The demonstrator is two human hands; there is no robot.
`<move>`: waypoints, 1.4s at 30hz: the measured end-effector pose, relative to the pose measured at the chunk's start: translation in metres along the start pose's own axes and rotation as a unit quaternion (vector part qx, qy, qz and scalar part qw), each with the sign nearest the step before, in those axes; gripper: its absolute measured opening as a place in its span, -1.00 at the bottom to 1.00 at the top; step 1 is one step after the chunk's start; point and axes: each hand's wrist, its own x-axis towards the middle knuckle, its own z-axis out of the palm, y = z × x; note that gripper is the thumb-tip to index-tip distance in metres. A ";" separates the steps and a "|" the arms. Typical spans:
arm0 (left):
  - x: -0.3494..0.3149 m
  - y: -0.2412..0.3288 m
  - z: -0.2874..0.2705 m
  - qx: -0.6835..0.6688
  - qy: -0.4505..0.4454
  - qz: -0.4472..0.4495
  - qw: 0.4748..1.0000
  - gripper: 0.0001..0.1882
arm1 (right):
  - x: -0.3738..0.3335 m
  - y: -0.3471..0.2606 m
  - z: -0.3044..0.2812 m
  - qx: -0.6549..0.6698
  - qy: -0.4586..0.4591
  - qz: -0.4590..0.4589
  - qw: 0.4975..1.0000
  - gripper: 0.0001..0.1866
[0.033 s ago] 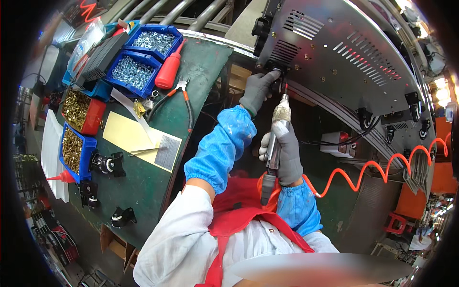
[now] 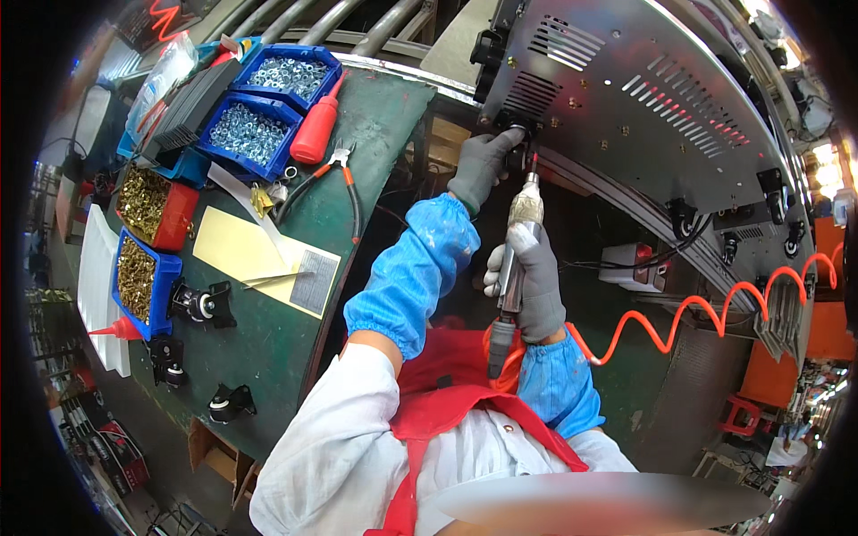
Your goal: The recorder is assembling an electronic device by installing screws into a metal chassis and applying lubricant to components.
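My left hand [image 2: 483, 168], in a grey glove, is closed around a black caster [image 2: 516, 161] at the near corner of a large grey metal cabinet [image 2: 617, 112]. Its slotted, perforated face is turned toward me. My right hand [image 2: 541, 290], gloved too, grips an air screwdriver [image 2: 526, 209] with its tip pointing away from me. That tip reaches up beside the caster, close to the cabinet's lower edge. Whether the bit touches a fastener cannot be made out. More casters [image 2: 774, 189] sit along the cabinet's right side.
An orange coiled hose [image 2: 690, 308] runs right. On the green bench [image 2: 268, 357] at left are blue bins [image 2: 246, 134] of nuts and washers, a red bin [image 2: 175, 217], a red bottle [image 2: 315, 129], cutting pliers [image 2: 347, 183], a yellow card [image 2: 237, 246] and loose casters [image 2: 231, 404].
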 end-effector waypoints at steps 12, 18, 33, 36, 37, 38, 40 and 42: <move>-0.088 -0.011 -0.050 -0.287 -0.056 -0.123 0.948 -0.70 | -0.070 0.020 -0.058 -0.056 -0.090 0.093 0.990 -0.21; -0.109 -0.023 -0.057 -0.296 -0.178 -0.128 0.930 -0.60 | -0.106 0.021 -0.067 -0.133 -0.118 0.119 0.977 -0.05; -0.153 -0.005 -0.027 -0.234 -0.116 -0.160 0.952 -0.57 | -0.126 0.043 -0.075 -0.142 -0.121 0.072 0.980 -0.03; -0.152 -0.005 -0.025 -0.235 -0.091 -0.153 0.955 -0.58 | -0.125 0.048 -0.071 -0.143 -0.111 0.046 0.982 -0.03; -0.152 -0.006 -0.026 -0.236 -0.083 -0.149 0.957 -0.59 | -0.125 0.049 -0.068 -0.158 -0.106 0.040 0.981 -0.05; -0.150 -0.008 -0.027 -0.238 -0.083 -0.148 0.956 -0.59 | -0.124 0.049 -0.066 -0.174 -0.102 0.034 0.979 -0.07; -0.145 -0.014 -0.029 -0.297 -0.114 -0.129 0.939 -0.61 | -0.119 0.051 -0.077 -0.057 -0.172 0.079 0.980 -0.08; -0.142 -0.017 -0.034 -0.343 -0.137 -0.121 0.921 -0.60 | -0.109 0.061 -0.082 0.060 -0.238 0.118 0.962 -0.08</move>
